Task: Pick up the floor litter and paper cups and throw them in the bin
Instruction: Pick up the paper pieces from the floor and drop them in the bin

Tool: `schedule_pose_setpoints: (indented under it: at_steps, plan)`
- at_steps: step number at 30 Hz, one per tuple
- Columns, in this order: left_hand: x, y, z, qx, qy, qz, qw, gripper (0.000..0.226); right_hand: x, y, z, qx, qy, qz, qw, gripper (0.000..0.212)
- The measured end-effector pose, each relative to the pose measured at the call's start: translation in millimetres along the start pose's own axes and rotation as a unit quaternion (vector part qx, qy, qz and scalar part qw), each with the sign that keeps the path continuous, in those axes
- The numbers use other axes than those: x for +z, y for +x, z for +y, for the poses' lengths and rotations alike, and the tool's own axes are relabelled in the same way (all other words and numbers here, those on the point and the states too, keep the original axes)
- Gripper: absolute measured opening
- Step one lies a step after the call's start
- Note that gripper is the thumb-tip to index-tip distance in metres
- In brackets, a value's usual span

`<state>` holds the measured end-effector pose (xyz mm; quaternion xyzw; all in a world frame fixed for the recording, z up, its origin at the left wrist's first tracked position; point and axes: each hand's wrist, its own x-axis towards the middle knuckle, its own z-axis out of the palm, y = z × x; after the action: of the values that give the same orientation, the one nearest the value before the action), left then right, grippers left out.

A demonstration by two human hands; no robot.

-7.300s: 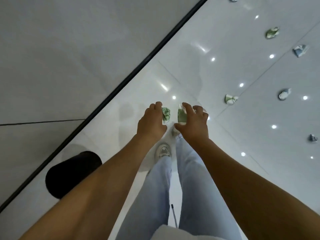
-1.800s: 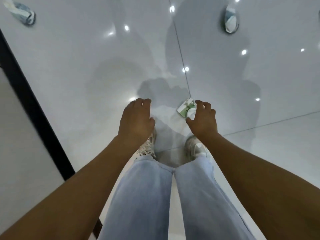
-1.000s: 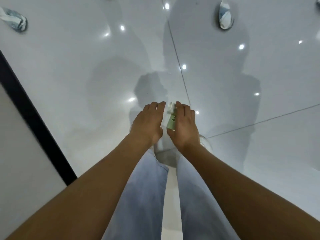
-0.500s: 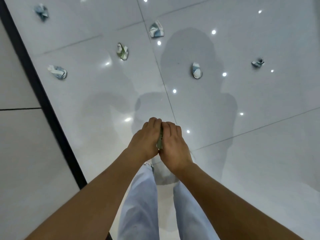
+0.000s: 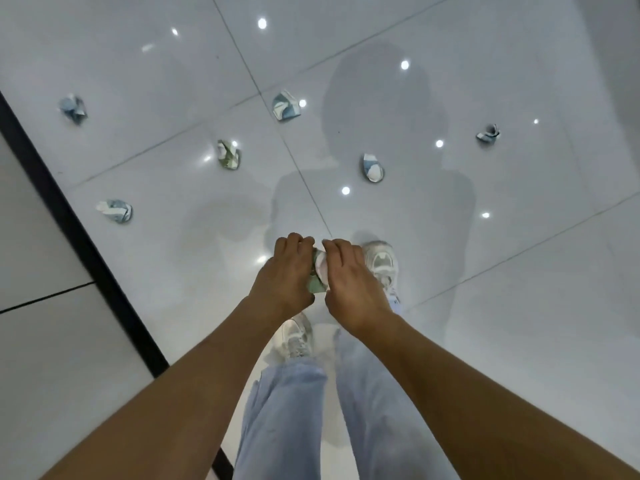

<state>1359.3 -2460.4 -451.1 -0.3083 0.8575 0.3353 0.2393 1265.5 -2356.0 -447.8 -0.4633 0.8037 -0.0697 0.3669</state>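
Left hand (image 5: 282,271) and right hand (image 5: 349,278) both grip one crushed green cup (image 5: 318,275), held above the floor (image 5: 519,306). Six crumpled cups left: nearest (image 5: 228,154), (image 5: 373,168), (image 5: 116,211). Bin not visible. Mostly undone.

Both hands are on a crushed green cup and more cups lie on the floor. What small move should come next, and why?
Probably pass the green cup fully into the left hand, freeing the right hand for the nearest blue cup; no bin is in view.
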Motion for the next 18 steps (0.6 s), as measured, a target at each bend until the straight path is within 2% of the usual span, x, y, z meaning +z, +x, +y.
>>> schedule_pose_setpoints:
  at_steps: [4,8,13,18]
  plan:
    - [-10.2,40.8,5.3,-0.03,-0.005,-0.001,1.0,0.074,-19.2,36.0,40.0,0.05,-0.025,-0.009,0.998,0.077]
    - [-27.5,87.2,17.5,-0.053,-0.008,0.012,0.999,0.08,-53.2,75.5,82.5,0.125,0.009,-0.029,0.992,0.079]
    - [-50.2,145.8,45.1,-0.061,-0.026,0.02,0.998,0.088,-95.3,123.9,127.0,0.115,0.001,-0.025,0.993,0.071]
    - [-49.9,193.8,54.8,-0.072,-0.048,0.028,0.996,0.093,-104.0,174.0,158.3,0.105,-0.037,-0.025,0.993,0.07]
